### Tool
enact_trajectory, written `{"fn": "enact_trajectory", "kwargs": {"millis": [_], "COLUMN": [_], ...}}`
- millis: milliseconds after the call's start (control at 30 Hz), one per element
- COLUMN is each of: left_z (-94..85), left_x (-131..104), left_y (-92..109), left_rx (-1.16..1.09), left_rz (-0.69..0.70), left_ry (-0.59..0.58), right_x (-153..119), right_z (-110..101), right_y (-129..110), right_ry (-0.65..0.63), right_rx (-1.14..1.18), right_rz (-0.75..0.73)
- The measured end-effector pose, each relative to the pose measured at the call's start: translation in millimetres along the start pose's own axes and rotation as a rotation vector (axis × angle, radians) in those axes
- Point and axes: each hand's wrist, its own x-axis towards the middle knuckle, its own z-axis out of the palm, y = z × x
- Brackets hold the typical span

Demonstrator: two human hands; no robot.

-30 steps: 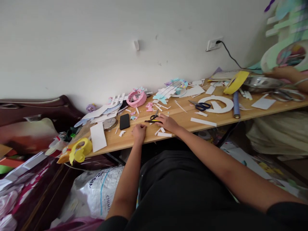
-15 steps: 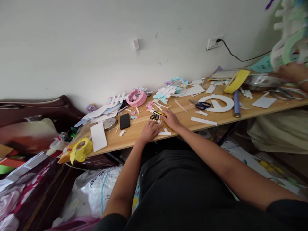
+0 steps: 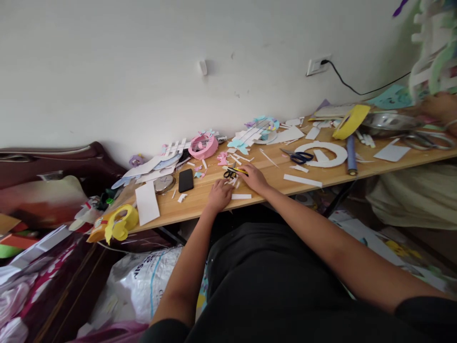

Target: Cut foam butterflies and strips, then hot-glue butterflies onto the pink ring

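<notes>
My right hand (image 3: 254, 177) is closed on a slim yellow-and-black utility knife (image 3: 240, 170), whose tip points left over the table. Just under that tip lie small black-handled scissors (image 3: 229, 174), partly covered by scraps. Palm down near the table's front edge, my left hand (image 3: 220, 194) rests with its fingers loosely spread. Small white scraps (image 3: 233, 181) lie by its fingertips; whether it touches any I cannot tell. To its right a short white strip (image 3: 242, 196) lies along the edge.
A black phone (image 3: 185, 180), pink ring (image 3: 203, 146), blue-handled scissors (image 3: 301, 156), white ring (image 3: 337, 147) and yellow tape roll (image 3: 352, 121) lie on the wooden table (image 3: 264, 183). Another person's hand (image 3: 441, 109) is at the far right, beside a metal bowl (image 3: 389, 122).
My left hand has drawn slightly left, and the short white strip has shifted left. My right hand stays nearly in place with the knife. The other person's white-and-green piece has moved right.
</notes>
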Motion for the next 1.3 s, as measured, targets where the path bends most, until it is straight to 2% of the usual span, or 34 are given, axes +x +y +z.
{"fn": "enact_trajectory", "kwargs": {"millis": [100,167,367,567,767,933,1100,1300], "left_z": [4.3,5.1,0.8,-0.2,-3.6,-1.6,-0.7,-6.4], "left_x": [0.7,1.4,1.2,1.2,4.3,7.9,6.9,0.9], "left_y": [-6.4,-8.6,-7.2,-4.4,2.1,4.0,6.2,18.2], "left_rx": [0.032,0.037,0.028,0.046,0.104,0.171,0.227,0.331], "left_rz": [-0.131,-0.148,-0.059,-0.074,-0.085,-0.103,-0.111,-0.142], "left_ry": [0.094,0.097,-0.001,-0.095,-0.250,-0.312,-0.278,-0.125], "right_x": [1.7,2.6,-6.5,-23.3,-32.4,-35.5,-44.3,-59.7], "right_z": [-1.3,-1.4,-5.3,-26.9,-36.1,-37.5,-42.3,-52.4], "right_y": [0.5,0.4,3.3,5.9,-7.1,-17.5,-28.7,-38.5], "right_ry": [0.033,0.052,0.076,-0.030,-0.066,-0.096,-0.122,-0.098], "right_rx": [0.013,0.025,0.038,0.021,-0.160,-0.307,-0.403,-0.406], "right_rz": [0.015,0.020,0.034,0.054,0.124,0.205,0.247,0.242]}}
